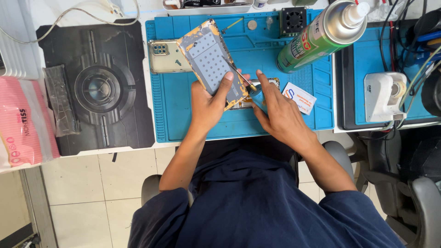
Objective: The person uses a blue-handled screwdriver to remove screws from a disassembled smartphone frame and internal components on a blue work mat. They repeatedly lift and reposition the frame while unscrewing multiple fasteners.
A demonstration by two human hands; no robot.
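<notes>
Two hands in view, both mine, both busy over the blue work mat on the white tabletop. Left hand is clamped on the phone panel: thumb lies across its lower face, fingers wrap behind, panel tilted up off the mat with its top end leaning away to the left. Panel face is grey with a dot grid, edges ragged with yellow-orange residue. Right hand is closed around a blue-handled screwdriver, and the thin shaft points up-left onto the panel's right edge, just beside my left fingertips. I can't tell whether the tip actually touches. Under the panel, flat on the mat, lies another phone part, mostly hidden by my hands. Clear phone case sits on the mat, touching the panel's left side in view. Green spray can stands at the mat's upper right, near the camera. White card lies just right of my right hand. Small black fan is at the mat's top edge. Black mat lies to the left, well apart.
</notes>
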